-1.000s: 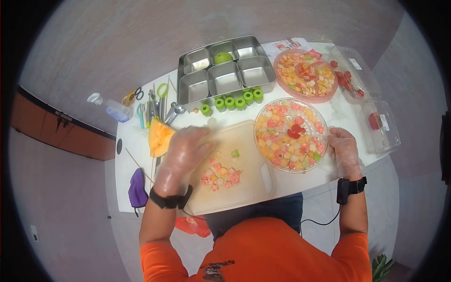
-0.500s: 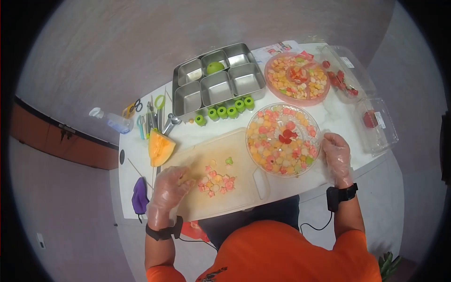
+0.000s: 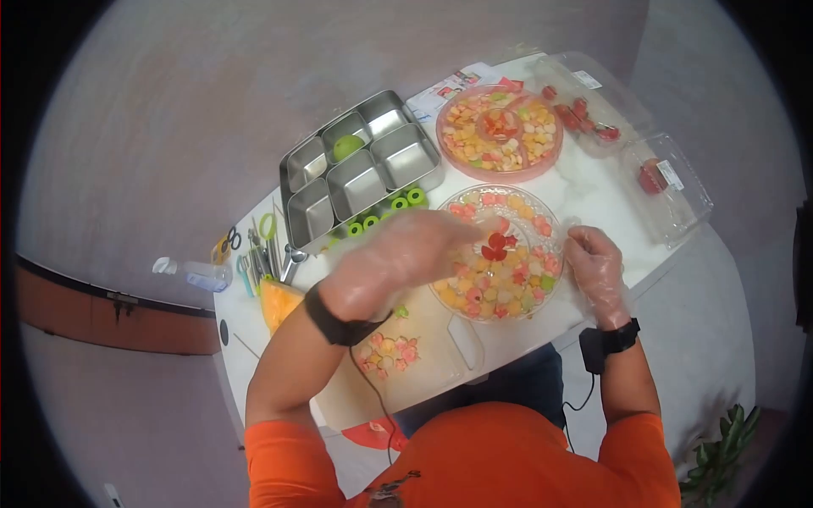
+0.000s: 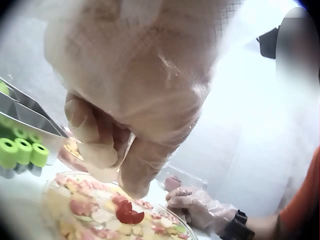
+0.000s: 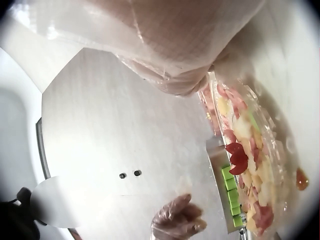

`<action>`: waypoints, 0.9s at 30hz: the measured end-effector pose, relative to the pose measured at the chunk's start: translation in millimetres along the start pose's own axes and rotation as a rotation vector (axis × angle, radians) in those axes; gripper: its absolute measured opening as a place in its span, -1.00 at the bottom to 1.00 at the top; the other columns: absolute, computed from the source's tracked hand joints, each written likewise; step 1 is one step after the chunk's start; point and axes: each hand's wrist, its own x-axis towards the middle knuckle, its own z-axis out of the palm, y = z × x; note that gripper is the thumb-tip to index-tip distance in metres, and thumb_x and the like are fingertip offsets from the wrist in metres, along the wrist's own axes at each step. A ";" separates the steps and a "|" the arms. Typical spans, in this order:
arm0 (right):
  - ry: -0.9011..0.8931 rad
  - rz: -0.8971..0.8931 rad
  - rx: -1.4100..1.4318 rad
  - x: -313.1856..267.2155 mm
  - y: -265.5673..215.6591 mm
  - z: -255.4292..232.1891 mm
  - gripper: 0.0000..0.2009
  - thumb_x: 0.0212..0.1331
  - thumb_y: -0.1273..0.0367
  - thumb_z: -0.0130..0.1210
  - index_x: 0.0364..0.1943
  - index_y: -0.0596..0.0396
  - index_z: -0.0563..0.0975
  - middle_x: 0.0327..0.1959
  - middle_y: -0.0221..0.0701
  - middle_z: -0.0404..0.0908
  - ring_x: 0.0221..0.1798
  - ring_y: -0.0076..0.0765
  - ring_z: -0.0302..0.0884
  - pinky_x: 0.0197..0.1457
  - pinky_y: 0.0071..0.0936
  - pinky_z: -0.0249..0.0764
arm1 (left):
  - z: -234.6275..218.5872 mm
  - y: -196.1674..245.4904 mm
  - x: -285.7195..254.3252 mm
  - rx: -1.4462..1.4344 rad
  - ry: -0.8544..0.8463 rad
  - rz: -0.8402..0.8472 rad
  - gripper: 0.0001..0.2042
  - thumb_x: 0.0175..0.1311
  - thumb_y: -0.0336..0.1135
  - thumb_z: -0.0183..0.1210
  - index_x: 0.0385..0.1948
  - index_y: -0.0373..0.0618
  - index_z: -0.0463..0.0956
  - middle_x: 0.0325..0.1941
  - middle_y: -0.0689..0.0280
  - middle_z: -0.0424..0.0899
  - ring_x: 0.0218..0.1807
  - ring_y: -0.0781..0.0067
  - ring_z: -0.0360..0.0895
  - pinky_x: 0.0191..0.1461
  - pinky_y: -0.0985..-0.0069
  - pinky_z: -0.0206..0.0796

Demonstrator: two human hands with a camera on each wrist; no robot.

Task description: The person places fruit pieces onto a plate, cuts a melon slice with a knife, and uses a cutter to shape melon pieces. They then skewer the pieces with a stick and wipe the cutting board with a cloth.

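A round clear plate (image 3: pixel 440 292) holds small cut fruit shapes in pink, yellow, white and green, with red pieces at its centre. My gloved left hand (image 3: pixel 406 254) reaches over its left part. In the left wrist view the left thumb and fingers bend down above the fruit; whether a small piece is between them I cannot tell. My gloved right hand (image 3: pixel 596 269) stays at the plate's right side, its bent fingers gripping the rim. A cutting board (image 3: pixel 339 398) left of the plate bears star-shaped and round fruit pieces (image 3: pixel 389 354), partly behind my left forearm.
A steel tray (image 3: pixel 292 216) with compartments holds a green fruit (image 3: pixel 347 147). Green-topped cutters (image 3: pixel 400 204) stand before it. A pink divided fruit tray (image 3: pixel 500 176) is behind the plate, clear boxes (image 3: pixel 669 199) to its right. Tools, a melon wedge (image 3: pixel 279 303) and a spray bottle (image 3: pixel 203 276) are left.
My left hand swung from over the cutting board, back to its left side, then right across to the clear plate. The right hand kept its place at the rim. The head view turned.
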 end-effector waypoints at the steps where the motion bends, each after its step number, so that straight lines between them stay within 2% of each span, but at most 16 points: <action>1: -0.009 0.009 0.010 -0.7 0.0 -0.2 -0.84 0.21 0.45 0.27 -0.16 0.20 0.68 -0.39 -0.40 0.68 -0.33 -0.58 0.58 -0.18 -0.56 0.51 | 0.1 9.2 13.9 -0.004 -0.049 -0.021 -0.49 0.13 -0.33 0.31 0.21 0.11 0.60 0.03 0.13 0.72 0.06 0.01 0.65 0.13 0.20 0.50; 5: -0.014 -0.043 -0.017 -2.3 -2.1 -4.8 -0.86 0.19 0.49 0.27 -0.18 0.18 0.67 -0.40 -0.38 0.67 -0.38 -0.57 0.55 -0.24 -0.54 0.50 | 6.7 13.8 52.5 0.027 -0.191 -0.050 -0.50 0.16 -0.36 0.27 0.22 0.17 0.59 -0.01 0.16 0.72 0.03 0.02 0.66 0.08 0.18 0.50; 9: 0.002 -0.129 -0.063 -2.6 -6.6 -5.2 -0.89 0.17 0.54 0.27 -0.22 0.17 0.65 -0.43 -0.34 0.63 -0.43 -0.53 0.53 -0.29 -0.53 0.47 | 13.7 3.0 65.0 0.042 -0.265 -0.064 -0.50 0.16 -0.38 0.26 0.22 0.15 0.59 -0.06 0.15 0.72 0.01 0.00 0.66 0.05 0.16 0.49; 11: -0.001 -0.119 -0.055 -3.1 -10.0 -5.0 -0.89 0.16 0.55 0.27 -0.23 0.17 0.65 -0.43 -0.33 0.62 -0.43 -0.51 0.54 -0.30 -0.53 0.47 | 24.6 -6.8 63.9 -0.025 -0.189 -0.008 -0.52 0.15 -0.39 0.24 0.19 0.12 0.60 -0.08 0.14 0.72 -0.01 -0.01 0.66 0.05 0.15 0.50; 15: 0.002 -0.161 -0.075 -1.6 -11.7 -7.1 -0.88 0.13 0.57 0.28 -0.26 0.16 0.64 -0.44 -0.32 0.61 -0.45 -0.49 0.53 -0.32 -0.53 0.46 | 17.6 -1.6 68.3 -0.048 -0.261 -0.090 -0.37 0.02 -0.35 0.38 0.27 0.04 0.56 0.05 0.15 0.73 0.07 0.01 0.65 0.16 0.19 0.49; 20: -0.001 -0.153 -0.030 -2.1 -7.9 -6.9 -0.88 0.12 0.57 0.29 -0.26 0.16 0.64 -0.44 -0.33 0.62 -0.47 -0.48 0.52 -0.34 -0.52 0.45 | 19.3 1.3 69.6 0.011 -0.305 -0.173 -0.46 0.06 -0.31 0.38 0.19 0.01 0.61 -0.05 0.12 0.75 -0.01 -0.02 0.68 0.13 0.19 0.51; 27: 0.006 -0.150 -0.054 -1.9 -8.3 -7.3 -0.88 0.12 0.58 0.29 -0.25 0.17 0.65 -0.40 -0.32 0.65 -0.45 -0.50 0.54 -0.32 -0.54 0.47 | 29.1 -6.1 63.9 0.002 -0.221 -0.119 -0.59 0.09 -0.28 0.36 0.05 -0.04 0.67 -0.15 0.09 0.73 -0.03 -0.01 0.66 0.08 0.18 0.51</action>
